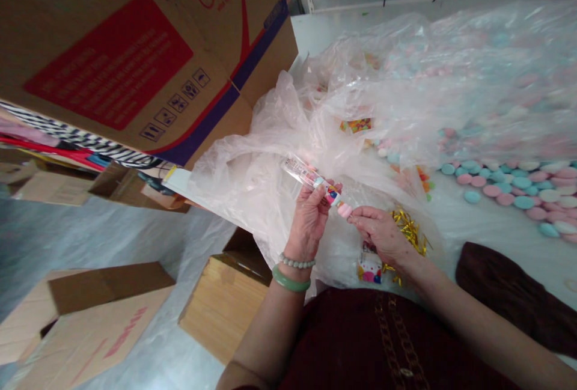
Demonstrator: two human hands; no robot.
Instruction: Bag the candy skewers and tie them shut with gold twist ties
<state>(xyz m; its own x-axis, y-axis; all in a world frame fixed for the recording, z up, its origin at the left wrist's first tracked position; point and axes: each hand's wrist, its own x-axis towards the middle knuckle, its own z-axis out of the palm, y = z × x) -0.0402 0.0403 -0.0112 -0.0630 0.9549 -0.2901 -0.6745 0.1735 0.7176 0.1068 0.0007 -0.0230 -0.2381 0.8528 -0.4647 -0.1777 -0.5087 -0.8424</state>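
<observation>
My left hand point(312, 210), with a bead bracelet and a green bangle on its wrist, is closed round a narrow clear plastic packet point(297, 169) with a colourful printed end. At that end, a small rounded pink candy point(344, 210) shows. My right hand point(376, 231) pinches its outer tip; whether the candy sits inside the packet mouth is hard to tell. Below the right hand lies a second printed packet point(369, 267), partly hidden by the fingers. Gold twist ties point(409, 231) are heaped beside and beneath the right wrist.
Pink, blue and white candies point(509, 184) spread over the table at right, many under clear plastic sheeting point(406, 86). A large printed carton point(148, 47) stands at left. Open cardboard boxes point(112, 318) are on the floor. Dark brown cloth point(509, 294) lies at right.
</observation>
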